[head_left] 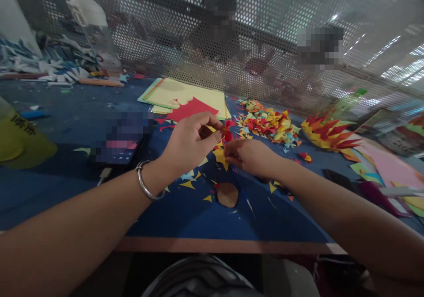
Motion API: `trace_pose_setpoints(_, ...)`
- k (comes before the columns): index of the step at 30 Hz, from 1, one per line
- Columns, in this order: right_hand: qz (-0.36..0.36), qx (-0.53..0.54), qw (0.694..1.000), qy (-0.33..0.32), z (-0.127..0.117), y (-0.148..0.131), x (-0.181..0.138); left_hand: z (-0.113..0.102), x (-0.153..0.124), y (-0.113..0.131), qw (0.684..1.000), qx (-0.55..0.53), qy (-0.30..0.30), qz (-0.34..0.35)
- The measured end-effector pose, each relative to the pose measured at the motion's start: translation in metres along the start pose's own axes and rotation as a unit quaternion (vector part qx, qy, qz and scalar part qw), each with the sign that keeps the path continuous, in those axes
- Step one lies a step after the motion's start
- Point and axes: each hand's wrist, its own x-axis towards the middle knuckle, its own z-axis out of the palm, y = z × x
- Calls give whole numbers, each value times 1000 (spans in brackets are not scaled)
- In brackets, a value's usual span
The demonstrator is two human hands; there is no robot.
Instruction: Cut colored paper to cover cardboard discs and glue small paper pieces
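Observation:
My left hand, with a silver bangle at the wrist, is closed in a pinch at the edge of a small red paper piece. On the other side of that piece, my right hand has its fingers bent and closed; what lies between their tips is hidden. A yellow pointed paper cutout shows just below the fingertips; whether it is held or lying there I cannot tell. Nearer to me on the table are a round brown disc and a thin blue stick.
Red paper lies on yellow sheets. A heap of folded paper pieces and a spiky paper form are at right. A phone, a yellow bottle and a clear bottle stand left. A perforated screen closes the back.

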Motion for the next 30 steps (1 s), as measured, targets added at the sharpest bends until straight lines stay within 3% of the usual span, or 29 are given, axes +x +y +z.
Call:
trace_pose_setpoints(9, 30, 39, 999, 10, 2, 0, -4, 0, 0, -3, 1000, 6, 9, 4)
trace_pose_setpoints(22, 22, 5, 1000, 16, 4, 2, -6, -1, 1, -3, 1000, 15, 8, -4)
trace_pose_setpoints(26, 34, 37, 996, 75, -7, -1, -24, -1, 1, -4, 999, 26, -24, -2)
trace_pose_setpoints(30, 26, 113, 980, 162, -18, -1, -49, 2, 0, -4, 992, 64, -107, -10)
